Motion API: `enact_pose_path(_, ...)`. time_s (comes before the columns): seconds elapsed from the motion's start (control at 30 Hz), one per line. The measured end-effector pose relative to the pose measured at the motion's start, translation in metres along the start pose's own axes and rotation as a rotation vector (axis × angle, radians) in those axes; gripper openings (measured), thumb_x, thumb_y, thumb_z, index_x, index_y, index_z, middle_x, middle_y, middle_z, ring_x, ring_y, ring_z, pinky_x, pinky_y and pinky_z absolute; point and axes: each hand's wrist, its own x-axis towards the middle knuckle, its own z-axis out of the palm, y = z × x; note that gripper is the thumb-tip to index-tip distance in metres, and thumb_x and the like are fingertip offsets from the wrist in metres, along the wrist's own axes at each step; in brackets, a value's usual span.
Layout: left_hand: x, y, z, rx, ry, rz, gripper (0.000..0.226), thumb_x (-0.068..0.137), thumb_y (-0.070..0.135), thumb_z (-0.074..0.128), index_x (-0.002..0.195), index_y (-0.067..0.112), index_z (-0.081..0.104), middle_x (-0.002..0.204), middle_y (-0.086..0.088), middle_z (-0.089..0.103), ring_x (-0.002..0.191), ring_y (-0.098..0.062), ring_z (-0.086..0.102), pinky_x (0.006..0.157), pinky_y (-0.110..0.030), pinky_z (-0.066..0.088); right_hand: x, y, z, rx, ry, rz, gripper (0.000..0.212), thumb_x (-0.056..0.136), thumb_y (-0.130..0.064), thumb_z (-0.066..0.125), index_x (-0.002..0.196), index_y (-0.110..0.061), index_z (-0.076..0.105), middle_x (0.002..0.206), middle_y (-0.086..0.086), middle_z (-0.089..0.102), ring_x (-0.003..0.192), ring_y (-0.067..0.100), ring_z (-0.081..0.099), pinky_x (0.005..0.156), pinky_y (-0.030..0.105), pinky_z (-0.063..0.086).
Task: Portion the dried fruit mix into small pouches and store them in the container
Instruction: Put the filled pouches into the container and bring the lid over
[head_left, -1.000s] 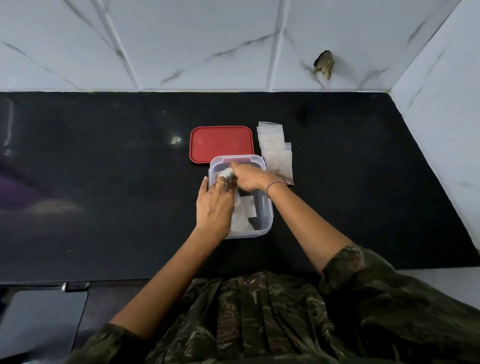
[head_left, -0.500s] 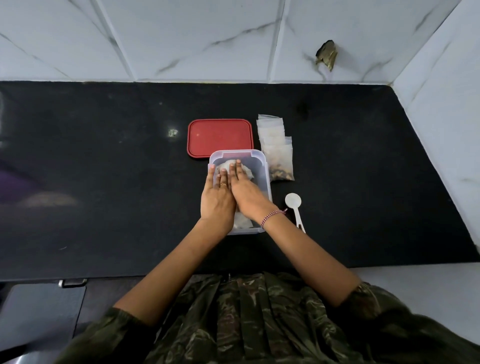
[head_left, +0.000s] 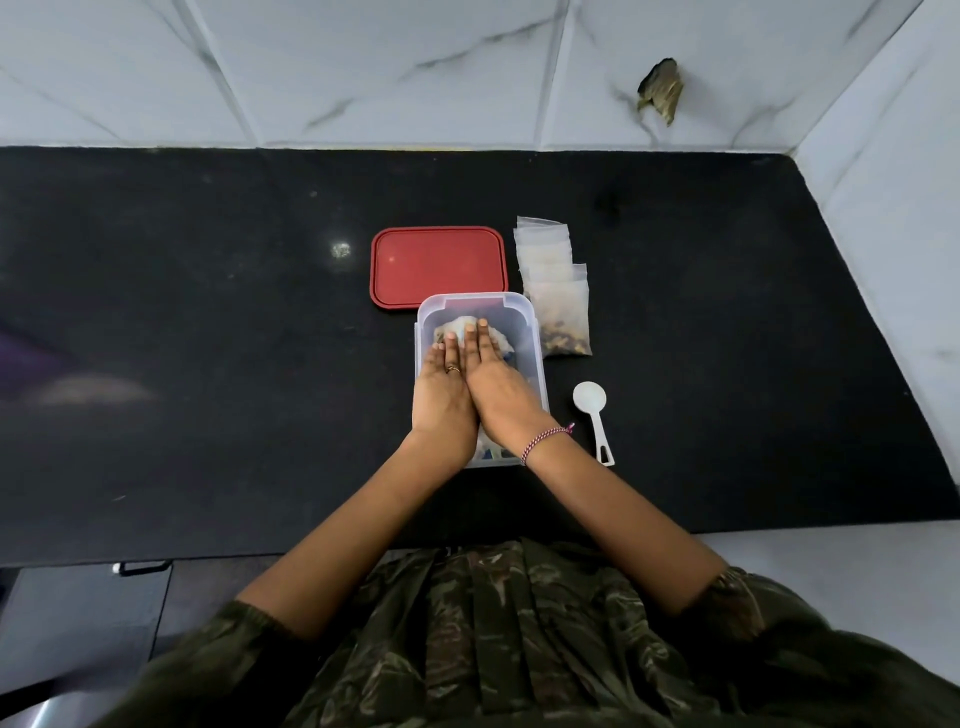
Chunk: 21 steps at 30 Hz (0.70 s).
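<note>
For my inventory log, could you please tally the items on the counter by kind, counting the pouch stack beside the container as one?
Lid: 1
Container: 1
Spoon: 1
Pouch stack: 1
Total: 4

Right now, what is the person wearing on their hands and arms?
The left hand has a thin gold-coloured ring on one finger. The right hand has a braided pink-and-white thread bracelet at its wrist. Dark camouflage sleeves end near the elbows.
</note>
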Motion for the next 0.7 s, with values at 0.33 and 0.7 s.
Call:
enact_pose_path(0.33,-0.005,-0.021,-0.019,-0.438,0.239,-0.019,0.039,0.092,0.003,0.048,0.131,0.004,0.048,0.132,-0.012,0.051,0.117,-0.025,0.054,0.090,-0.029,0.043,-0.006,0.007,-0.034,0.089,0.222,-0.129,0.035,0.091,0.006,0.041,0.124,-0.001,0.050,0.125,0.016,0.054,0.114,0.027,0.054,0.092,0.029,0.041)
enact_pose_path(0.7,0.054,-0.043,-0.068,-0.636,0.534,-0.146,0.028,0.092,0.004,0.054,0.115,0.012,0.066,0.106,-0.011,0.063,0.095,-0.029,0.063,0.064,-0.031,0.039,0.019,0.041,-0.080,0.124,0.507,-0.055,0.028,0.087,-0.003,0.057,0.113,-0.008,0.064,0.104,0.011,0.066,0.096,0.025,0.063,0.078,0.030,0.049)
